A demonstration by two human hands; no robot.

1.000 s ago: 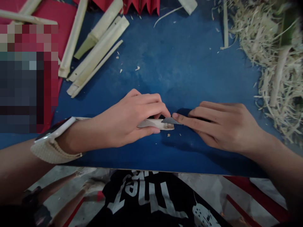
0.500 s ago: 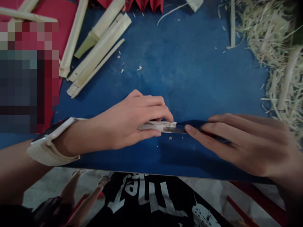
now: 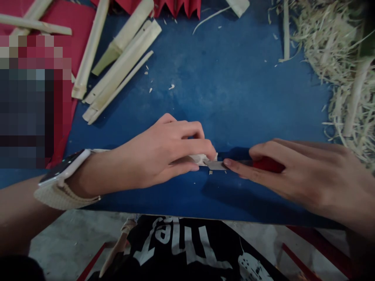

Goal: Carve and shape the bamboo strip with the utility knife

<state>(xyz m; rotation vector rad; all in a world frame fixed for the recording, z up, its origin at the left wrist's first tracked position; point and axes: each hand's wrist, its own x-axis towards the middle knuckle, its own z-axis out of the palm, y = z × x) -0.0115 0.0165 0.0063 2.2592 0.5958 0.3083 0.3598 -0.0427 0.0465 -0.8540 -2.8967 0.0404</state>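
My left hand [image 3: 158, 152] is closed round a short pale bamboo stick [image 3: 205, 159], pressing it flat on the blue table [image 3: 234, 93]; only the stick's right end shows past my fingers. My right hand [image 3: 295, 173] grips a knife with a red handle [image 3: 268, 164]. Its forefinger lies along the top of the grey blade [image 3: 216, 165], whose tip touches the end of the stick. A smartwatch [image 3: 63, 168] on a woven band sits on my left wrist.
Several split bamboo strips [image 3: 117, 66] lie at the table's upper left, partly over a red sheet [image 3: 73, 23]. A heap of bamboo shavings [image 3: 331, 50] fills the upper right. Small chips dot the table. The table's near edge runs just below my hands.
The blade tip sat over the stick's end a second ago, then drew back right with my right hand. Now it is turned flatter against the stick's end, and the red handle shows.
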